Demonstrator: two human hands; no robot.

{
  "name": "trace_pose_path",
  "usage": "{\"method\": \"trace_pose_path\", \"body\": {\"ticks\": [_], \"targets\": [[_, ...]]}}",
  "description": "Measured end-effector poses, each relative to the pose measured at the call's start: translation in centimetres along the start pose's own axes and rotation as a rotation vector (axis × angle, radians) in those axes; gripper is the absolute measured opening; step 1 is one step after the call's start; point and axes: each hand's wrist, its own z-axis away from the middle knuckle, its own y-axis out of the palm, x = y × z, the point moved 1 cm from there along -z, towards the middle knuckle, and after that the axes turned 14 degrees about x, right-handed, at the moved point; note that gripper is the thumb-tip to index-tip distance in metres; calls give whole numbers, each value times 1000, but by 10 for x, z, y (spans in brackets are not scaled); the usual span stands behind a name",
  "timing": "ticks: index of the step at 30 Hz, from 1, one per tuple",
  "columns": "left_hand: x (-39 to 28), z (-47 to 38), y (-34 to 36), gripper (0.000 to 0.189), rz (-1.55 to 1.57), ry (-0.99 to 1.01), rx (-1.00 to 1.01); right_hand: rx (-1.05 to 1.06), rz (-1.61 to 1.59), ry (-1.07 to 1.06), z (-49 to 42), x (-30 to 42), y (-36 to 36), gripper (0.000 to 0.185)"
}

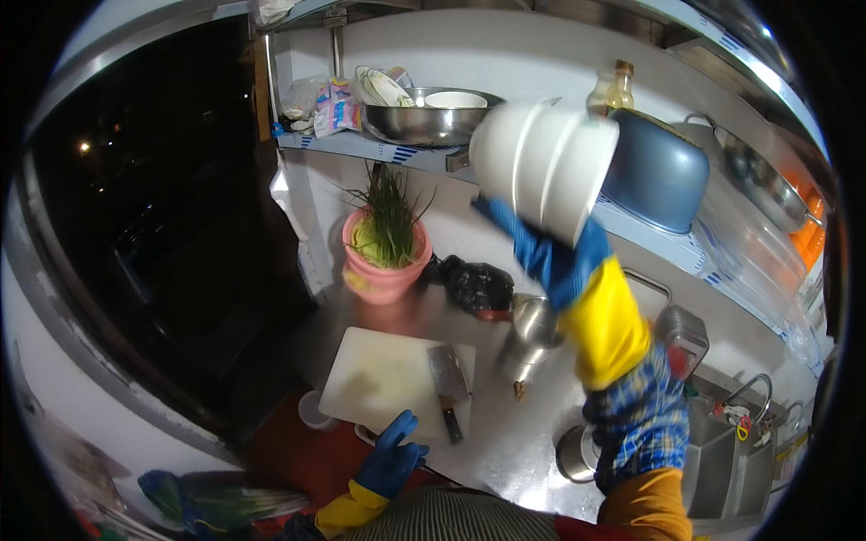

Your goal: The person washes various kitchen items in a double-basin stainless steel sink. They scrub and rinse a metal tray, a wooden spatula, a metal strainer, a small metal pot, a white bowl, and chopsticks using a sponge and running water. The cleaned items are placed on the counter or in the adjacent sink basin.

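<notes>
A stack of white bowls (541, 162), tipped on its side, is held up at shelf height by my right hand (561, 257) in a blue and yellow rubber glove. The stack is slightly blurred and hides part of the shelf. My left hand (394, 454), gloved the same way, hangs with fingers apart and nothing in it, by the near edge of the steel counter (521, 439). Beyond that hand lies a white cutting board (379, 379). A cleaver (448, 375) with a black handle rests on the board's right side.
The wall shelf (433, 154) bears a steel basin (433, 125) with bowls and an upturned blue pot (656, 169). A pink basket (385, 270) of greens, a black plastic bag (477, 283) and a metal pot (536, 324) stand behind the board. A sink (707, 453) lies right.
</notes>
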Motion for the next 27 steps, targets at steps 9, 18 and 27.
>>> {"method": "trace_pose_path", "body": {"ticks": [9,18,27], "targets": [[-14,16,-111,56,70,38,27,-405,2384,316,-218,54,0,52],[22,69,-179,51,52,20,-147,-497,1841,265,-293,50,-12,56],[46,91,-200,48,93,57,-158,-528,2372,268,-310,50,-5,59]]}}
